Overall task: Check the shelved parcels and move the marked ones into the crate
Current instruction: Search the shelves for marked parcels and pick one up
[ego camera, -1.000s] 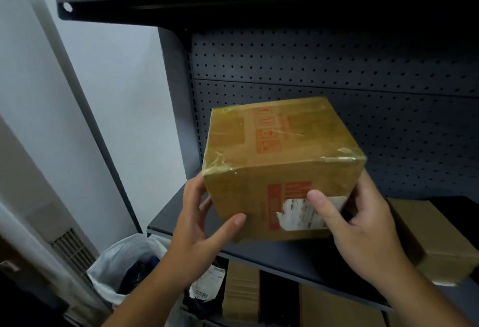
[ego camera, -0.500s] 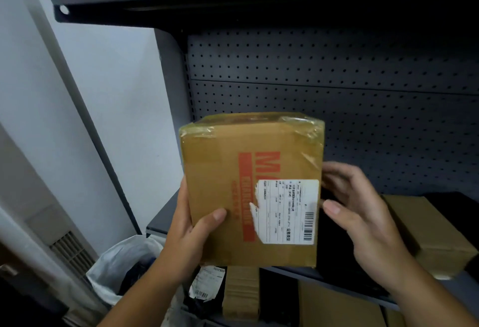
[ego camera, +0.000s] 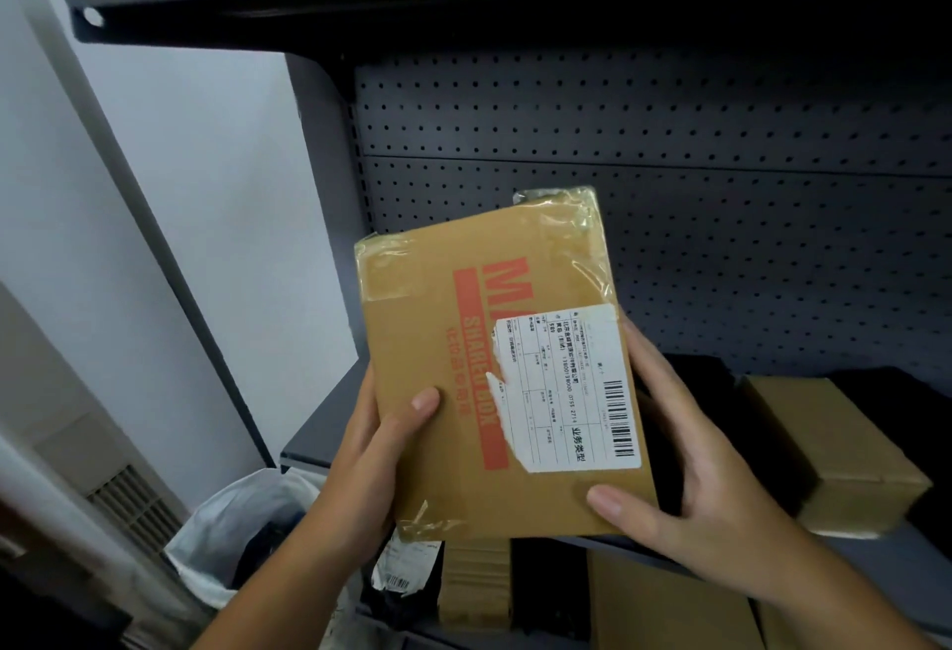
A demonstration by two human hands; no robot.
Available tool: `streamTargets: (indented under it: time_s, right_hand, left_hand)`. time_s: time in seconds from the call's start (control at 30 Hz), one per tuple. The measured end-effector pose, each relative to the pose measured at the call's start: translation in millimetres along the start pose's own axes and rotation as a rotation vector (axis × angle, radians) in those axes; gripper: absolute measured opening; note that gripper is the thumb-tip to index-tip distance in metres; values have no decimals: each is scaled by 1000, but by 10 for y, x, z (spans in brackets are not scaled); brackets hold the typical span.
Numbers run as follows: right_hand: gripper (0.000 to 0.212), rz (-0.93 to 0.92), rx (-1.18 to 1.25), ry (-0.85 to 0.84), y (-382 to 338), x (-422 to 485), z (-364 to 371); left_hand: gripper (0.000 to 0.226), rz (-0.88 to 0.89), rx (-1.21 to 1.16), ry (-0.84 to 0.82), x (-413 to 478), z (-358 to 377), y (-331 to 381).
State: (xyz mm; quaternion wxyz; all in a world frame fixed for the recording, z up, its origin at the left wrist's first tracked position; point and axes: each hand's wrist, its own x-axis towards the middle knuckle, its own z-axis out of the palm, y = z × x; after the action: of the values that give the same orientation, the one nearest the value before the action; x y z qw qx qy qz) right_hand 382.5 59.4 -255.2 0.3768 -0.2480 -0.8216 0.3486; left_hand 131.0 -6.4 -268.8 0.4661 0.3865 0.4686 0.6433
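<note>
Dark metal shelf (ego camera: pixel 322 430) with pegboard back. Held up in front of it, clear of the board: a taped cardboard parcel (ego camera: pixel 453 340), tilted, printed face toward the camera. Further right on the shelf, lying apart, a second box (ego camera: pixel 834 453). Left hand (ego camera: pixel 371 474) gripping the parcel's left edge, thumb on front; right hand (ego camera: pixel 706 484) clasping its lower right corner. White barcode label (ego camera: pixel 566 392) on the face, partly torn.

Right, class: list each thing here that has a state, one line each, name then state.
Parcel: held up, tilted, label facing the camera.
Label: stuck on, left edge torn.
Left hand: grips the parcel's left edge.
Right hand: grips its lower right corner.
Second box: closed, lying on the shelf.
Bag: open.
</note>
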Motion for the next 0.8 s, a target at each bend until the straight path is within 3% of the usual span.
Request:
streamTargets:
  time_s: [0.07,0.13,0.23,0.37,0.43,0.53,0.8]
  right_hand:
    - [121,18,-8,-19,-8,-4,-15]
    - [142,67,7,-50,-29,0,-38]
    - [156,131,0,-102,-50,10,-65]
    - [144,156,-14,-78,-14,73,-27]
    - [133,192,17,-35,56,126,34]
    - [118,304,30,49,205,216,190]
    - [85,428,47,106,451,280,591]
  left_hand:
    - [75,30,4,-19,8,-1,20]
    - [102,81,16,-76,8,-63,-9]
    - [103,251,220,-204,-84,-177,-67]
    - [129,340,531,-296,-94,-270,-197]
    - [119,385,634,-208,-6,-285,-268]
    - [96,289,528,-140,109,-306,-349]
    - [86,134,506,-65,268,-483,-587]
